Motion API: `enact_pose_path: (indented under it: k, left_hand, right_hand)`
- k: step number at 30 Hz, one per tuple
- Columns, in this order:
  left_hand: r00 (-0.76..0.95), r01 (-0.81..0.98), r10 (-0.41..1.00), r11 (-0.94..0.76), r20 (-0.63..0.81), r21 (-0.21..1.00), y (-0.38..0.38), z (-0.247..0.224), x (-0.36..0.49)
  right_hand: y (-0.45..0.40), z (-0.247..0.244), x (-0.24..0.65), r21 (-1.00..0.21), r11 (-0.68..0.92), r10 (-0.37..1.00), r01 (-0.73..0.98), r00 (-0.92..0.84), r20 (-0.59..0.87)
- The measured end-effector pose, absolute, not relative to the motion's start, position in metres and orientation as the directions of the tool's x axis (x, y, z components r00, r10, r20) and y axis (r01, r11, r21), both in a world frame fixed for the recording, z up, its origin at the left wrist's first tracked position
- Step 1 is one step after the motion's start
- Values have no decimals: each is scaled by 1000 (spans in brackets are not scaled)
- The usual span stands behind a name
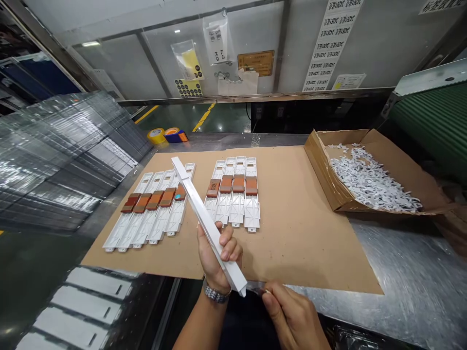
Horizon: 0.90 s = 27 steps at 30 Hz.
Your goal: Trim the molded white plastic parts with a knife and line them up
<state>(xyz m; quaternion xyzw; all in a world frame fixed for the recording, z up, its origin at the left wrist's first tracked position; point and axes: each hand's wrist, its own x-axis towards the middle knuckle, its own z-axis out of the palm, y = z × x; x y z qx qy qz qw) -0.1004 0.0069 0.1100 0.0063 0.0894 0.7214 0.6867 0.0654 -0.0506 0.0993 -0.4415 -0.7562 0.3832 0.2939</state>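
My left hand (219, 255), with a metal watch at the wrist, is wrapped round a long white plastic piece (208, 224) held tilted above the cardboard. My right hand (290, 313) is pinched near the piece's lower end, apart from it; a tiny pale bit shows at its fingertips, too small to name. White slatted parts with reddish-brown blocks lie in two rows on the cardboard sheet (302, 243): a left group (155, 206) and a middle group (237, 194), partly behind the held piece.
An open cardboard box (328, 187) of small white pieces (368, 180) stands at the right. Tape rolls (166, 135) sit at the back left. Stacked wrapped trays (69, 155) are at the left, and more white parts (85, 308) lie at the lower left.
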Motion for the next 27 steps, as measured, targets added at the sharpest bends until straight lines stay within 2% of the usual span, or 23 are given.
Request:
enact_pose_path:
  k: [8,27]
  left_hand:
    - [-38,-991,994,-25,-101,131,7,107,-98]
    - [-46,-987,990,-24,-133,161,7,104,-93]
  right_hand:
    - [-51,97,62,-766,391,888,510,-429,168]
    - [-49,101,61,-766,383,886,516,-439,148]
